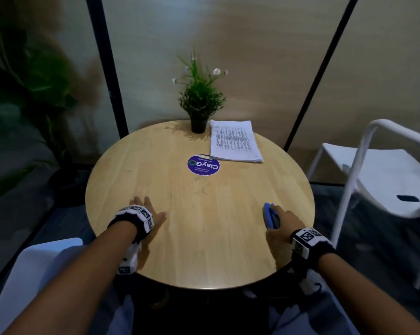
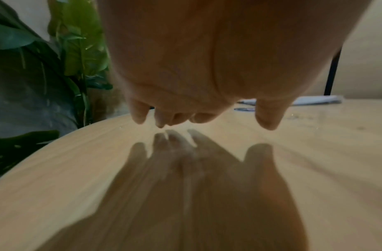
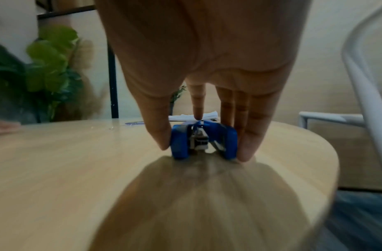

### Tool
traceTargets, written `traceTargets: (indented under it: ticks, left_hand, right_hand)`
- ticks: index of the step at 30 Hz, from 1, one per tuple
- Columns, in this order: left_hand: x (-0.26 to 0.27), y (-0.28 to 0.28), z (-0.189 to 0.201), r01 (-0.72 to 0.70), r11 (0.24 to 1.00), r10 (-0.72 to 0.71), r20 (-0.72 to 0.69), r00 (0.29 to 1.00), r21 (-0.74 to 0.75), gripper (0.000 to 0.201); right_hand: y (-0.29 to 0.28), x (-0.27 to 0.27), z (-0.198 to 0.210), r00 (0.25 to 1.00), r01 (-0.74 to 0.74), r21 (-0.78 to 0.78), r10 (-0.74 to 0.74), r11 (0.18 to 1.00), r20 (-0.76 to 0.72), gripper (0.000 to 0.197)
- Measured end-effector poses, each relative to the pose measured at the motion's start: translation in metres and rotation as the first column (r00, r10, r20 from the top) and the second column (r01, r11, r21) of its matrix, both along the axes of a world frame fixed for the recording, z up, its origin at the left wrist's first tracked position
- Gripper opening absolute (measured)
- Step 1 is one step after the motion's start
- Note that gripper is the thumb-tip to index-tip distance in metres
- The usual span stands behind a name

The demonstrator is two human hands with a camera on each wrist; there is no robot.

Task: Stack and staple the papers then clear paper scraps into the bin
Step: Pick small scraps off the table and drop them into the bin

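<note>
A stack of printed papers (image 1: 234, 141) lies at the far right of the round wooden table (image 1: 199, 228), beside a small potted plant. My right hand (image 1: 280, 222) pinches a blue stapler (image 1: 271, 215) between thumb and fingers at the table's near right; the stapler (image 3: 204, 141) rests on the wood on its side. My left hand (image 1: 153, 213) hovers just above the table at the near left with fingers spread and relaxed, holding nothing; its fingertips (image 2: 162, 123) point down at the tabletop. No paper scraps or bin show clearly.
A potted plant (image 1: 199, 105) stands at the table's far edge. A round purple sticker (image 1: 203, 165) marks the middle. A white chair (image 1: 383, 180) stands to the right with a dark object on its seat. A large leafy plant (image 1: 22, 93) fills the left.
</note>
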State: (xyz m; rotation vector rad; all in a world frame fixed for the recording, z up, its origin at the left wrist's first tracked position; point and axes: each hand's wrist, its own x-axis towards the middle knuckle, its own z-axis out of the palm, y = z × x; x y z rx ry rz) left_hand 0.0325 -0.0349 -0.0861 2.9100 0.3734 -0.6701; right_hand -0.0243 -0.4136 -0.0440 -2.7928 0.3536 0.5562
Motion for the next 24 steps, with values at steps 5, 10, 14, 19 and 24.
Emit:
traceTargets:
  ticks: [5,10,14,19,24]
  left_hand:
    - [0.008,-0.010,-0.011,0.107,0.994,-0.108,-0.059,0.992,-0.031,0.100]
    - [0.016,-0.049,-0.010,0.264,0.962,-0.265,-0.011,0.964,-0.070,0.101]
    - [0.024,-0.075,-0.011,0.385,0.920,-0.386,-0.005,0.922,-0.077,0.101]
    - [0.031,-0.102,0.001,0.610,0.785,-0.615,-0.024,0.788,-0.109,0.092]
    - [0.056,-0.067,0.013,0.465,0.881,-0.460,0.077,0.885,-0.086,0.090]
  right_hand:
    - [-0.025,0.021,0.001,0.987,0.039,0.094,-0.053,0.995,0.153,0.064]
    - [-0.048,0.055,-0.001,0.974,0.119,0.019,-0.121,0.993,0.194,0.054]
    - [-0.055,0.071,-0.003,0.976,0.166,-0.060,-0.155,0.984,0.152,0.057]
    - [-0.047,0.081,0.004,0.995,0.073,-0.217,-0.056,0.973,0.081,0.065]
    - [-0.024,0.056,-0.002,0.943,-0.302,-0.415,0.333,0.858,0.004,0.068]
